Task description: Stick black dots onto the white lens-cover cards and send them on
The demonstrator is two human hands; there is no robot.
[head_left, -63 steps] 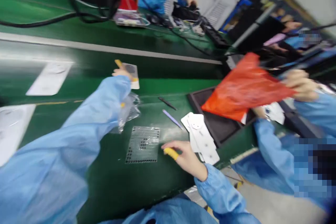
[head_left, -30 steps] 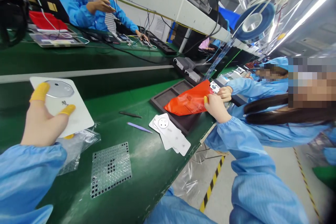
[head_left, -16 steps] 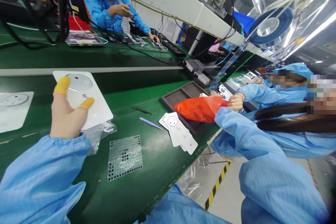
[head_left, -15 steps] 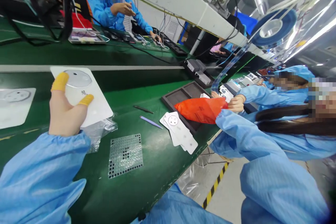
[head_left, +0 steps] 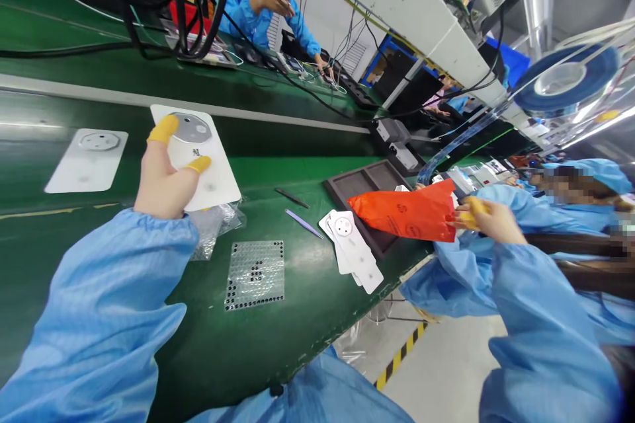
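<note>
My left hand [head_left: 166,178], in yellow finger cots, grips a white phone back cover [head_left: 218,175] with a round camera ring. Its thumb and one finger rest on the face; the other fingers are hidden. Beneath the cover is a clear plastic bag [head_left: 208,231]. At the open end of a red-orange bag [head_left: 407,211], my right hand [head_left: 489,217] has its fingers pinched together near the bag's edge. Whatever they hold, if anything, does not show. A small stack of similar white covers [head_left: 352,248] lies beside the red bag.
Another white cover [head_left: 89,165] lies at left. A clear sheet with black dots [head_left: 255,277], purple tweezers [head_left: 303,223] and a dark thin tool [head_left: 292,197] lie on the green bench. The red bag rests over a dark tray [head_left: 350,182]. A co-worker [head_left: 570,205] sits close at right.
The view has shifted, moving the bench items right in the picture. My right hand, hidden at the red bag before, now shows outside its open end. My left hand keeps the cover.
</note>
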